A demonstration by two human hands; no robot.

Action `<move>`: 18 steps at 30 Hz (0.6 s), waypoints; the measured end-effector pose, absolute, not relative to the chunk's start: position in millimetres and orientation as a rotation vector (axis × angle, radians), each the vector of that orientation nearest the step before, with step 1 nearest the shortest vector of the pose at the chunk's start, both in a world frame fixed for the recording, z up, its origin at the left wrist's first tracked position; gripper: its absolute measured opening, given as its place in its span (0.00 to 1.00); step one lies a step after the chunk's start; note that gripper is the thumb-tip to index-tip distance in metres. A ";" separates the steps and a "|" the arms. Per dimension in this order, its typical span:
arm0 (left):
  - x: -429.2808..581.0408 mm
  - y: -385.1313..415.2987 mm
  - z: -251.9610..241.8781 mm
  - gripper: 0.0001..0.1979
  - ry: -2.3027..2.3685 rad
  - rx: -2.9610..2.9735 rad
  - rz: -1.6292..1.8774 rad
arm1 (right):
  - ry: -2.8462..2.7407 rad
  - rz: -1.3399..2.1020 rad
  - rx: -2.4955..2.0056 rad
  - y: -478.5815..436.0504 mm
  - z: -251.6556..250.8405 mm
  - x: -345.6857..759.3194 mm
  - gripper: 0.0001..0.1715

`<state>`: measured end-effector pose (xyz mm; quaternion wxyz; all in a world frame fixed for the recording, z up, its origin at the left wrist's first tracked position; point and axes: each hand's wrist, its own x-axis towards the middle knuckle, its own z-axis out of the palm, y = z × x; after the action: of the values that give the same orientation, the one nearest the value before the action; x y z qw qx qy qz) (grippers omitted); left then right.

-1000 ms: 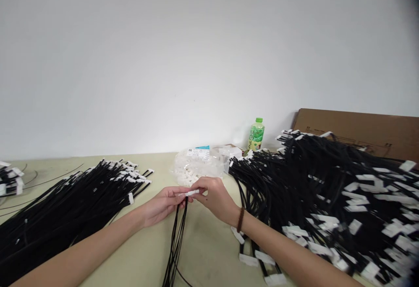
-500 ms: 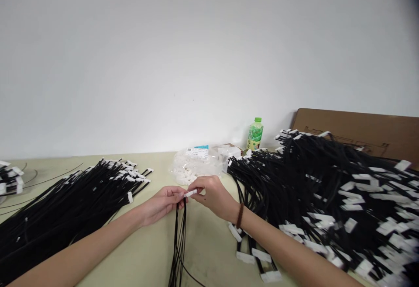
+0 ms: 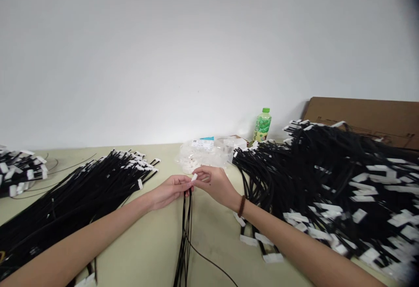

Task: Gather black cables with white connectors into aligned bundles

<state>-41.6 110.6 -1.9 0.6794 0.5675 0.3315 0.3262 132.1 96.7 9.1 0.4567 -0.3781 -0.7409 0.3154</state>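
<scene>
A small white plastic connector (image 3: 194,177) is pinched between the fingertips of my right hand (image 3: 216,185). My left hand (image 3: 172,191) is closed on the top ends of several thin black wires (image 3: 186,239), right against the connector. The wires hang down from the fingers toward the near edge of the view, and one strays off to the lower right. Fingers cover the wire ends, so I cannot tell whether they sit inside the connector. Just behind the hands lies a clear plastic bag (image 3: 204,152) of white connectors.
Black wire bundles with white connectors (image 3: 108,182) lie on the left. A larger heap of similar wires (image 3: 314,178) covers the right side. A green-capped bottle (image 3: 262,125) and a brown cardboard sheet (image 3: 360,114) stand by the wall.
The white connector has turned from nearly level to a steeper tilt, and my fingertips have come closer together. The whole view has shifted slightly.
</scene>
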 end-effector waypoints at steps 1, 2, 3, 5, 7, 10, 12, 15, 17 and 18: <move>-42.4 111.6 -3.5 0.09 0.737 1.276 0.735 | -1.840 0.728 -0.932 95.2 9.3 131.2 0.11; -43.3 112.5 -5.1 0.10 0.731 1.277 0.738 | -1.865 0.674 -0.933 93.7 9.7 130.6 0.12; -44.1 113.4 -6.7 0.11 0.725 1.279 0.739 | -1.900 0.615 -0.933 92.4 10.3 130.1 0.14; -45.3 114.4 -8.7 0.12 0.715 1.281 0.741 | -1.984 0.485 -0.929 90.8 11.4 129.9 0.17; -45.4 113.9 -8.5 0.11 0.709 1.287 0.748 | -2.050 0.392 -0.943 91.0 12.0 130.9 0.19; -43.5 111.1 -4.5 0.11 0.719 1.290 0.755 | -2.048 0.511 -0.981 93.7 12.8 133.7 0.19; -41.8 109.3 -1.8 0.12 0.731 1.283 0.745 | -1.999 0.681 -0.993 95.6 14.5 135.9 0.16; -40.4 108.5 -0.4 0.13 0.757 1.267 0.744 | -1.982 0.821 -0.991 96.5 19.0 139.1 0.08; -40.3 109.1 -1.1 0.13 0.762 1.265 0.748 | -2.017 0.789 -0.983 96.0 22.3 141.1 0.07; -40.3 109.5 -1.5 0.13 0.757 1.267 0.745 | -2.035 0.758 -0.986 95.7 23.6 142.0 0.07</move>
<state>-40.3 109.5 -1.5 0.6772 0.5638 0.3370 0.3316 142.0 95.7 23.6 0.3692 -0.3840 -0.7930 0.2955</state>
